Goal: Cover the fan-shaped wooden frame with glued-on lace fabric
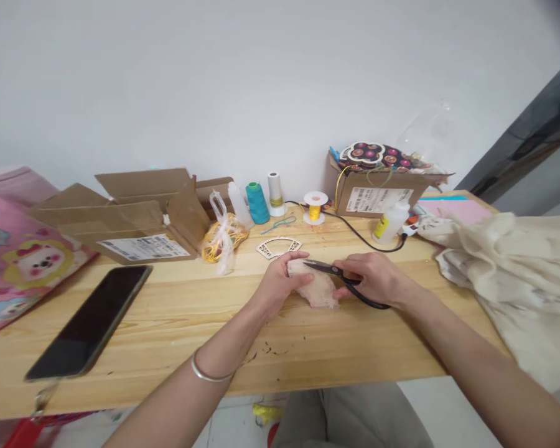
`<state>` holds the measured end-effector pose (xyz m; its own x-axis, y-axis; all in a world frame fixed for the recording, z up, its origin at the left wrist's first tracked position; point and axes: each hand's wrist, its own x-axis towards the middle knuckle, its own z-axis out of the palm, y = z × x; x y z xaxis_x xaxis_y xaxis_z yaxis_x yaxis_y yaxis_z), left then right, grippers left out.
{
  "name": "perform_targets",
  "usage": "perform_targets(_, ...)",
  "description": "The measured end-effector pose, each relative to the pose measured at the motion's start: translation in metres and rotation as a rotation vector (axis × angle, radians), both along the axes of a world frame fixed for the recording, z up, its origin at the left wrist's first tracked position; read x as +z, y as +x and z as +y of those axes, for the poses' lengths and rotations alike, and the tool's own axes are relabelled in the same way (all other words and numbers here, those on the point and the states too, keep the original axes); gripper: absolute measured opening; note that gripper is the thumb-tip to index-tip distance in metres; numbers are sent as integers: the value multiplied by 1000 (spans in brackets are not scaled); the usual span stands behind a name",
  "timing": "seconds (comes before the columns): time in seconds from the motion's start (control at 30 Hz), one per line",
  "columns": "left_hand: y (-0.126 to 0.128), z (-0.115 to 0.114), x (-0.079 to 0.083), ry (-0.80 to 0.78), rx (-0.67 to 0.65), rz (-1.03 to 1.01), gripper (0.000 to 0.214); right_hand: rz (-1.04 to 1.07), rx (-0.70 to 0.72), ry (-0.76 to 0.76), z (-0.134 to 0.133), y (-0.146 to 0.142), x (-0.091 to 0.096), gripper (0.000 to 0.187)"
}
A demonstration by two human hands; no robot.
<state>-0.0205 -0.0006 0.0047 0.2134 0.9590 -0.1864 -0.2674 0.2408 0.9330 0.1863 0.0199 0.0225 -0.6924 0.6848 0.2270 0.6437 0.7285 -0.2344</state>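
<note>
At the centre of the frame, a small piece of thin cream cloth [315,291] with a frayed lower edge is pinched between the thumb and fingers of the left hand [280,280]. The right hand [373,277] grips black metal scissors [326,268] by their rounded handle loops, the narrow, pointed blades lying across the cloth's upper part. Both are above a smooth table [182,330] of pale, streaky-grained wood. Just beyond the left hand lies a flat, fan-shaped frame [264,250] with openwork end panels. Behind it, in the upper middle, stands a tapered cone of teal thread [257,203]. A heap of matte cream fabric [513,267], softly crumpled and folded, spreads over the right side.
</note>
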Motion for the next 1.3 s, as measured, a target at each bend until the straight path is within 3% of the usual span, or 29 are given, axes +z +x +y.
perform_targets(0.77,-1,0,0,7,-15,52,55,-42,0,93,3,6,-5,38)
perform_targets(1.1,0,1,2,-8,-14,26,57,-112,36,-115,5,9,15,58)
perform_targets(1.3,0,0,1,3,-21,4,56,-139,8,-121,5,6,13,60)
